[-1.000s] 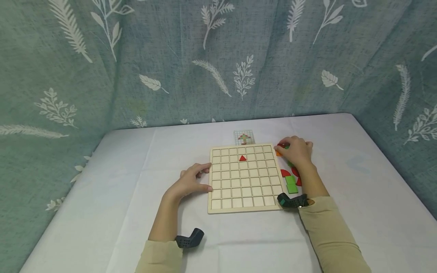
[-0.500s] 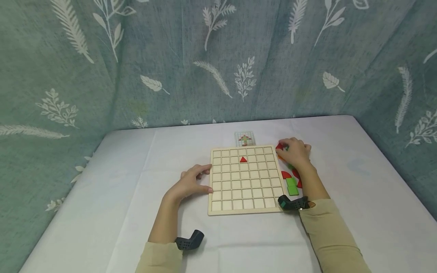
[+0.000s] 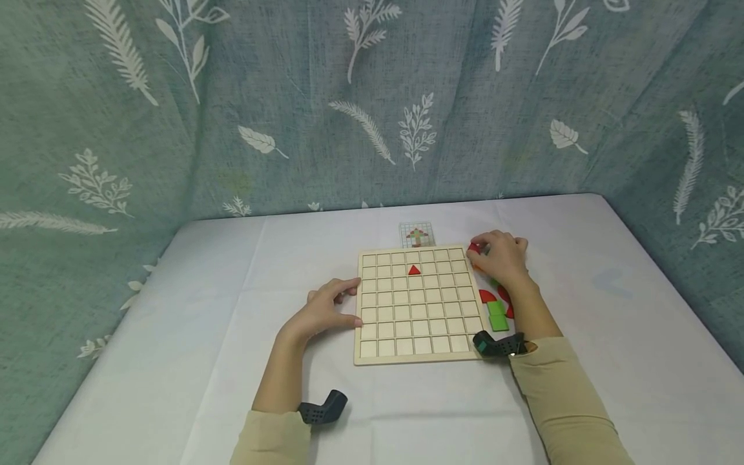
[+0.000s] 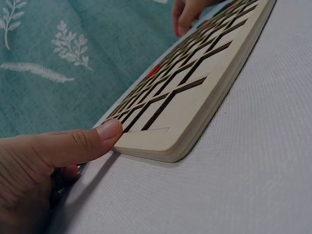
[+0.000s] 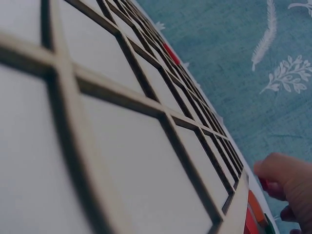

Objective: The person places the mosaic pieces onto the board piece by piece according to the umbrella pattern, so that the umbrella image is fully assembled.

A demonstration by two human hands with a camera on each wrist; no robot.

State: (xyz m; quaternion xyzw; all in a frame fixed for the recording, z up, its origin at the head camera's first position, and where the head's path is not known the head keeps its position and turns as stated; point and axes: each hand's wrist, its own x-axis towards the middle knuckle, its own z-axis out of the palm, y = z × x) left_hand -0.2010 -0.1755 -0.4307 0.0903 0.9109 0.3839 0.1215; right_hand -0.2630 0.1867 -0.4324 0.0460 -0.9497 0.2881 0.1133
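Note:
A square wooden grid board (image 3: 360, 300) lies flat on the white cloth. One red triangle tile (image 3: 414, 270) sits in a cell near its far side. My left hand (image 3: 322, 313) rests at the board's left edge, thumb and forefinger spread apart and touching it. In the left wrist view the straight thumb (image 4: 87, 144) lies against the rim near a corner. Beyond the board's far right corner, my right hand (image 3: 500, 258) pinches a small red tile (image 3: 474, 248) between thumb and fingertips. Its shape is mostly covered by the fingers.
Along the board's right side lie loose tiles: two green squares (image 3: 497, 315), a red rounded piece (image 3: 487, 296) and others partly under the right arm. A small pattern card (image 3: 417, 234) lies behind the board. A patterned curtain (image 3: 290, 142) hangs behind the table.
My right hand has drawn a red tile up from the loose pieces and shifted slightly at the board's far right corner. The left hand keeps its place on the board's edge.

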